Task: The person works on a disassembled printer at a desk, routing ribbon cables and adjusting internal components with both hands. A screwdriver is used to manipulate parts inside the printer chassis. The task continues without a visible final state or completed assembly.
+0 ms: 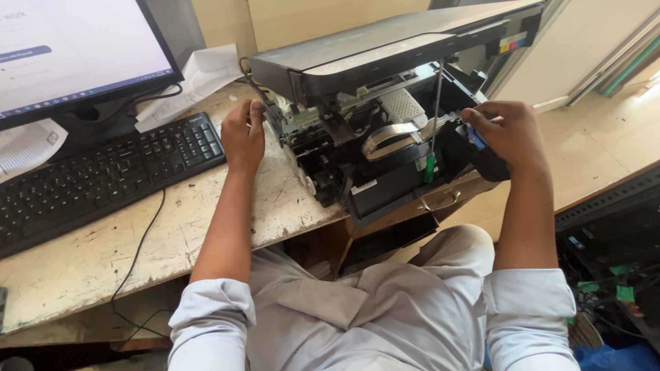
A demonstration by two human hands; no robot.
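Black printer [385,117], lid propped, sits centre frame, overhanging scarred desk [82,254] edge. I see left hand [242,134] gripping its left side, right hand [505,130] closed on blue-tabbed part at right (screwdriver [433,117] standing inside). Risk: hard tug tips printer off edge.

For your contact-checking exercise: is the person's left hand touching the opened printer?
Touching. The head view shows the left hand with its fingers curled against the left side of the opened printer, no gap visible.
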